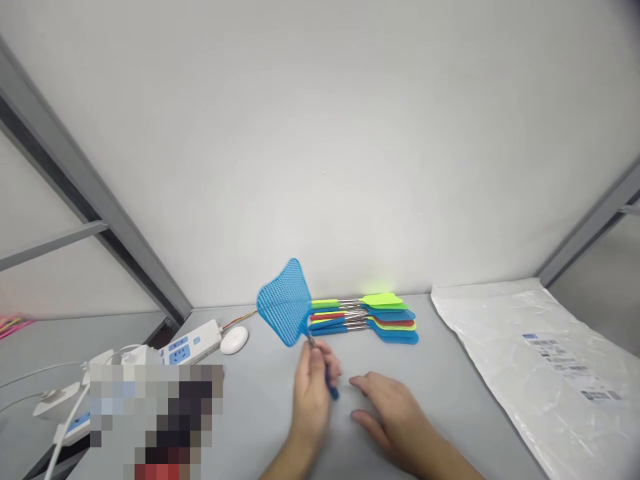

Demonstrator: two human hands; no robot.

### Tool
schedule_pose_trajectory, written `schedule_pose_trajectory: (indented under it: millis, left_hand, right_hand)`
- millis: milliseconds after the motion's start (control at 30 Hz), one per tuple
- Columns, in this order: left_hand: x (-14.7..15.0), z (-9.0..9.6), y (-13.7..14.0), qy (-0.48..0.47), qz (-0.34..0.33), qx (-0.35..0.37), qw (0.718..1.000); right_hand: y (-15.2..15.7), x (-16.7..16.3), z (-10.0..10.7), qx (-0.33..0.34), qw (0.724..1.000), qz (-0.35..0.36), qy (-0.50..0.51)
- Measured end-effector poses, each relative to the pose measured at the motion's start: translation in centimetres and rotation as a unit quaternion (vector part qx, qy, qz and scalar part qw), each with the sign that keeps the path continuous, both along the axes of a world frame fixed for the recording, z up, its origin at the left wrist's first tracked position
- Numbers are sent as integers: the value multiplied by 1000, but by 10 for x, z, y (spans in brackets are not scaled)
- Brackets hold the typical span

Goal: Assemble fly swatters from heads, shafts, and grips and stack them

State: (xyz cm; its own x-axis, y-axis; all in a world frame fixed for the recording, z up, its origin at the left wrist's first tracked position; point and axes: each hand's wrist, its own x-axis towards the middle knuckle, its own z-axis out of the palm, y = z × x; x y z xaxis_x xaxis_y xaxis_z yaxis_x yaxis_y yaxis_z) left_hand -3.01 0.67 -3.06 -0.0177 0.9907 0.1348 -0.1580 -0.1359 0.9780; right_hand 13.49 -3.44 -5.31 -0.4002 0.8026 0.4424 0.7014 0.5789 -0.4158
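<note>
A blue fly swatter [286, 303] is held up by my left hand [314, 377], its fingers wrapped round the shaft just below the head. The swatter's perforated head tilts up and to the left, and the end of its blue handle sticks out below the hand. Beside it, my right hand [387, 407] hovers with thumb and fingers apart and nothing between them. Behind both hands lies a pile of fly swatters [390, 319] in blue, lime green, yellow and red, their handles to the left and heads to the right.
To the right lies a large white plastic mailing bag [530, 353] with printed labels. At left are a white power strip [195, 341], a round white device [234, 340] and loose cables. A white wall [320, 147] rises behind the grey table [260, 400]. A blurred patch hides the lower left.
</note>
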Motion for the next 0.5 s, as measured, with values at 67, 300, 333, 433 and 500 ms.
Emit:
schedule_pose_trajectory:
  millis: [67,300,333,433,500]
  left_hand:
    - [-13,13,18,115,-15,34,993]
    - [-10,31,96,522,-64,198,827]
    - [-6,29,106,553,-66,208,804]
    - [6,23,134,605,-79,247,753]
    - [14,19,148,608,-90,256,746]
  right_hand:
    - [2,7,0,-14,1000,-25,7]
    - [13,30,2,-56,987,-89,122]
    - [13,30,1,-62,988,-81,119]
    - [12,27,0,-72,991,-60,97]
    - [11,25,0,-70,992,-57,87]
